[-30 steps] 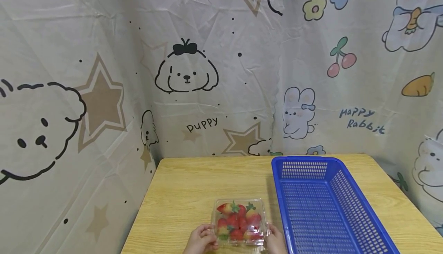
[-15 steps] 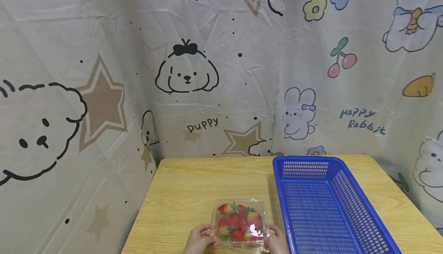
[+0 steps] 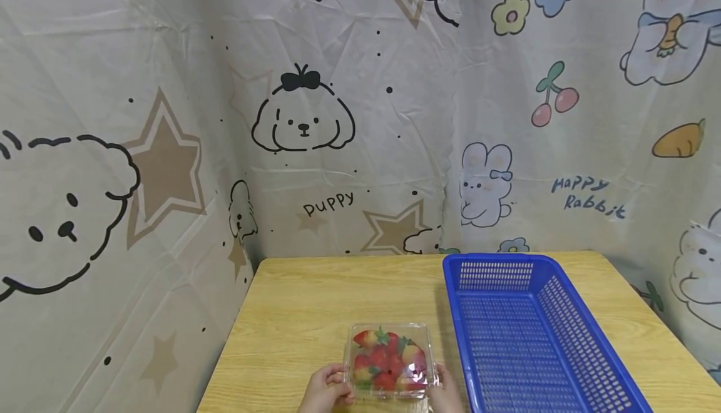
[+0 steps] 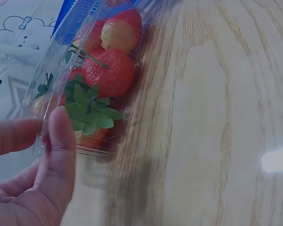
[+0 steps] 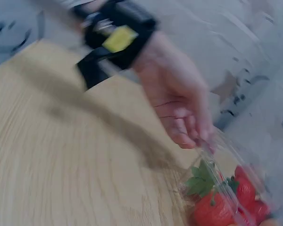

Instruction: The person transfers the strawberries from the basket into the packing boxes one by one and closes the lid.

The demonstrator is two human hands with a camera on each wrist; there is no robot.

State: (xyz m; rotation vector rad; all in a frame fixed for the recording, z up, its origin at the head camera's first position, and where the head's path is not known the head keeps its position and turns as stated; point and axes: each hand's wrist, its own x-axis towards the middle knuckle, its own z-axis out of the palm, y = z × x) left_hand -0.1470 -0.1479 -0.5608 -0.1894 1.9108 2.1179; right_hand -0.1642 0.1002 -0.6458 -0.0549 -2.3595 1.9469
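A clear plastic clamshell box [image 3: 390, 325] of red strawberries [image 3: 380, 358] sits at the near middle of the wooden table. My left hand [image 3: 323, 390] holds its near left corner. In the left wrist view, the thumb and a finger of that hand [image 4: 54, 169] pinch the box's clear rim. At the near right corner my right hand [image 3: 447, 393] grips the edge, its fingers partly hidden by the box. From the right wrist view, the left hand [image 5: 179, 94], with a black strap on its wrist, shows at the rim. Green leaves [image 4: 90, 109] press near the box's side.
A long blue plastic basket [image 3: 459, 331] with slotted walls stands right of the box, close beside the right hand. The pale wooden table [image 3: 304, 300] extends behind and left of the box. Cloth curtains [image 3: 338, 169] printed with puppies and rabbits hang behind the table and along both sides.
My right hand has shifted slightly left, its thumb further in over the near right corner of the clamshell box. The left hand and the box stay in place.
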